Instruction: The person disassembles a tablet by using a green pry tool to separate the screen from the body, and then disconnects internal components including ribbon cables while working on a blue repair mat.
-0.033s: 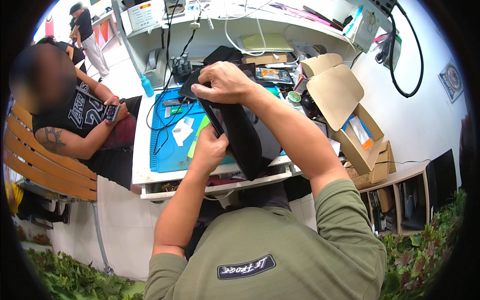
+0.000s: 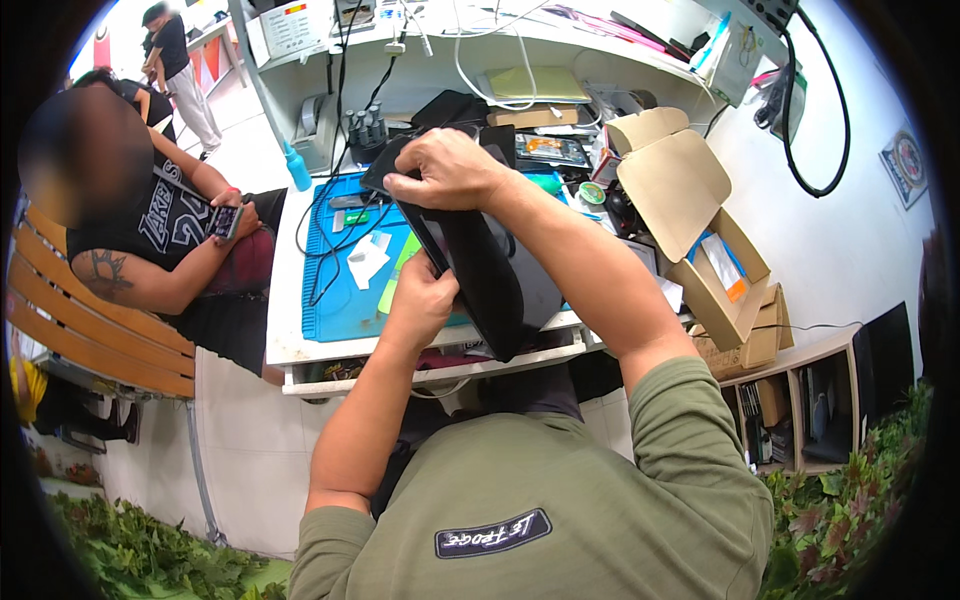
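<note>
My right hand (image 2: pixel 445 170) has its fingers curled on the top edge of a large, flat, black device (image 2: pixel 475 280), glossy in places, held tilted over the desk. Lower down, my left hand (image 2: pixel 425 295) grips the device's left edge. My right forearm crosses in front of part of it. Beneath and left of it lies a blue repair mat (image 2: pixel 330 300) with white paper (image 2: pixel 368 258), a green flat item (image 2: pixel 390 292) and small tools. Black cables trail across the mat.
A seated person (image 2: pixel 170 260) holds a phone at my left; others stand farther back. An open cardboard box (image 2: pixel 745 290) sits at the desk's right. A cluttered shelf (image 2: pixel 600 40) runs above. A low cubby (image 2: pixel 800 400) and leafy greenery (image 2: pixel 840 520) are at the right.
</note>
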The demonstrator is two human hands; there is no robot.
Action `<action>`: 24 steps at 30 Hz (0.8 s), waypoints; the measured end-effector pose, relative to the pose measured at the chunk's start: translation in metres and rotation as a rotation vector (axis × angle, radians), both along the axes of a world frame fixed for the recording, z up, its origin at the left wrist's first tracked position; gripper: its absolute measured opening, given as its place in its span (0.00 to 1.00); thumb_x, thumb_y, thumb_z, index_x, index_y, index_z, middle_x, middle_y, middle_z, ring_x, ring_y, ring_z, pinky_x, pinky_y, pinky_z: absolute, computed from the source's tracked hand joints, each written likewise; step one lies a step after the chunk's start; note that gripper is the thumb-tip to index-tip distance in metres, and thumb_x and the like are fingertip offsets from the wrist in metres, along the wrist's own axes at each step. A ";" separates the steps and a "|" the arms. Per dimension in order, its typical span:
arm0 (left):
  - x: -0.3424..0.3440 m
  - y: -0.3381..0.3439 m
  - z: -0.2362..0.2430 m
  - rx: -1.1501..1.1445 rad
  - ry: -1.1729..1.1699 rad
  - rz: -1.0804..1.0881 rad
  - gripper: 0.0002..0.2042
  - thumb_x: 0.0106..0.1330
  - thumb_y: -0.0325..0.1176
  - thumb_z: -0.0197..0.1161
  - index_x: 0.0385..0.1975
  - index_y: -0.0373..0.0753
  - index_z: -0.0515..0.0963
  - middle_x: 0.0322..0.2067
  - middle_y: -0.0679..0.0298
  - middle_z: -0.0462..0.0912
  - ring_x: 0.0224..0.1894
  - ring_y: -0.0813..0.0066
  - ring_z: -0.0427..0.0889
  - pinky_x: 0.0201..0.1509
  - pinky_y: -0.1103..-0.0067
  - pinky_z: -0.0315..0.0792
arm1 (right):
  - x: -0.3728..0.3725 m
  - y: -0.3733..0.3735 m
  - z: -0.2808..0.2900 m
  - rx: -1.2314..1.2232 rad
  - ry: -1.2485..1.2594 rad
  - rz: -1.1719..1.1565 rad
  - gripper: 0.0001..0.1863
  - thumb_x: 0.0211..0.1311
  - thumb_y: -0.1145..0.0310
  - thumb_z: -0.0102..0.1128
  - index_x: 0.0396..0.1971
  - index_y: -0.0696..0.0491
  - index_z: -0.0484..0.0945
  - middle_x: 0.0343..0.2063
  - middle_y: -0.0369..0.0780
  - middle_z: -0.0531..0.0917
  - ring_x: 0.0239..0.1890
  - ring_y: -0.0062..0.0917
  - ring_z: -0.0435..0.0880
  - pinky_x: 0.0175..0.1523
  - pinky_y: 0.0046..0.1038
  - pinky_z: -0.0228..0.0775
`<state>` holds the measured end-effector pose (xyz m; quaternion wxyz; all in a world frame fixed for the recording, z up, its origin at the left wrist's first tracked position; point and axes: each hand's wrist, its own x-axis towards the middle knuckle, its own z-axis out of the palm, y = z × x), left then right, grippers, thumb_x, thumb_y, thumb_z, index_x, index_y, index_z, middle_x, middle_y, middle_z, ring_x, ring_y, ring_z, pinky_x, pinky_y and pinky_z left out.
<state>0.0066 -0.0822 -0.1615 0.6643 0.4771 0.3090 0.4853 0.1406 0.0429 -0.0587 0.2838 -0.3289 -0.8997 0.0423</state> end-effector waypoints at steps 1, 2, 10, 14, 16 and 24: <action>0.000 -0.001 -0.013 0.010 -0.025 0.017 0.12 0.78 0.30 0.63 0.55 0.31 0.79 0.44 0.61 0.90 0.39 0.74 0.92 0.37 0.77 0.87 | -0.006 0.000 -0.003 -0.060 -0.076 0.008 0.28 0.65 0.46 0.60 0.23 0.59 0.86 0.23 0.53 0.84 0.30 0.53 0.86 0.39 0.49 0.79; 0.002 -0.003 -0.021 0.023 -0.051 0.028 0.12 0.78 0.30 0.63 0.55 0.31 0.79 0.44 0.61 0.90 0.40 0.74 0.92 0.39 0.76 0.88 | -0.010 0.002 -0.009 -0.100 -0.104 0.039 0.27 0.66 0.46 0.59 0.24 0.58 0.88 0.23 0.54 0.85 0.31 0.54 0.86 0.40 0.50 0.79; 0.004 -0.036 -0.036 -0.325 -0.209 0.057 0.15 0.82 0.33 0.59 0.63 0.36 0.72 0.53 0.58 0.88 0.48 0.66 0.93 0.42 0.65 0.92 | -0.046 0.005 -0.051 -0.375 -0.268 0.192 0.37 0.79 0.39 0.46 0.33 0.59 0.90 0.33 0.56 0.88 0.41 0.56 0.87 0.51 0.52 0.77; 0.006 -0.048 -0.029 -0.380 -0.308 0.083 0.14 0.83 0.33 0.57 0.62 0.35 0.71 0.51 0.56 0.88 0.47 0.62 0.93 0.44 0.64 0.92 | -0.055 -0.002 -0.056 -0.442 -0.338 0.224 0.36 0.79 0.40 0.46 0.36 0.60 0.90 0.36 0.56 0.89 0.43 0.56 0.87 0.53 0.51 0.77; -0.001 -0.046 -0.034 -0.394 -0.271 0.016 0.15 0.82 0.33 0.57 0.62 0.34 0.71 0.52 0.53 0.87 0.47 0.61 0.93 0.45 0.64 0.91 | -0.058 0.001 -0.061 -0.436 -0.354 0.228 0.36 0.80 0.41 0.46 0.36 0.60 0.90 0.36 0.56 0.89 0.43 0.56 0.87 0.53 0.51 0.76; -0.026 -0.064 -0.022 -0.298 -0.065 0.150 0.33 0.77 0.31 0.66 0.72 0.27 0.54 0.46 0.48 0.87 0.41 0.61 0.93 0.42 0.73 0.90 | -0.060 -0.002 -0.066 -0.411 -0.371 0.245 0.35 0.81 0.43 0.45 0.36 0.60 0.90 0.36 0.56 0.89 0.43 0.57 0.87 0.53 0.53 0.77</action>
